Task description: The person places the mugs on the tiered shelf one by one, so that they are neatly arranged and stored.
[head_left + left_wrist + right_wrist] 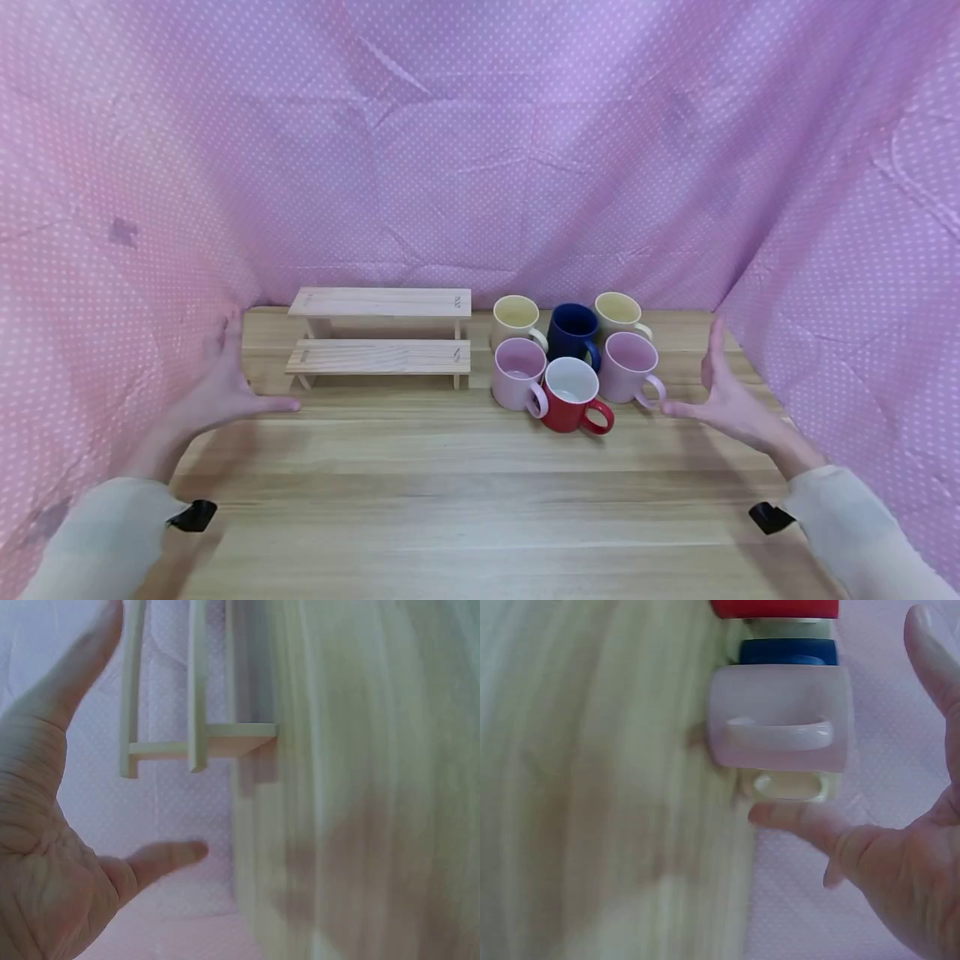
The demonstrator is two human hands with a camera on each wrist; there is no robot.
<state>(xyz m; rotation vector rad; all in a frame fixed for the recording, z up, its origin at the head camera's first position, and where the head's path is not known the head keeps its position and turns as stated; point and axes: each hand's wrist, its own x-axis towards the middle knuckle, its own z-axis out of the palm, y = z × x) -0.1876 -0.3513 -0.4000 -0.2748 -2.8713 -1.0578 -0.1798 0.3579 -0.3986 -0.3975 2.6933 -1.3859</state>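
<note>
My left hand (pixel 213 396) is held up over the table's left side, thumb and fingers spread wide, holding nothing. Nearest to it is a pale wooden two-step shelf (pixel 378 357), its end shown in the left wrist view as a pair of wooden boards (pixel 196 682). On the right, my right hand (pixel 742 410) is also spread and holds nothing. Its thumb is close to the handle of a pink mug (pixel 628 354); whether they touch I cannot tell. Beside that mug stand a red mug (pixel 564 410) with a white inside and a navy mug (pixel 573 327).
Another pink mug (pixel 517 383) stands at the group's left front. Behind are two cream mugs, a left one (pixel 510 333) and a right one (pixel 619 308). All stand upright on the wooden table (pixel 450 508). Pink dotted cloth (pixel 480 167) hangs around the back and sides.
</note>
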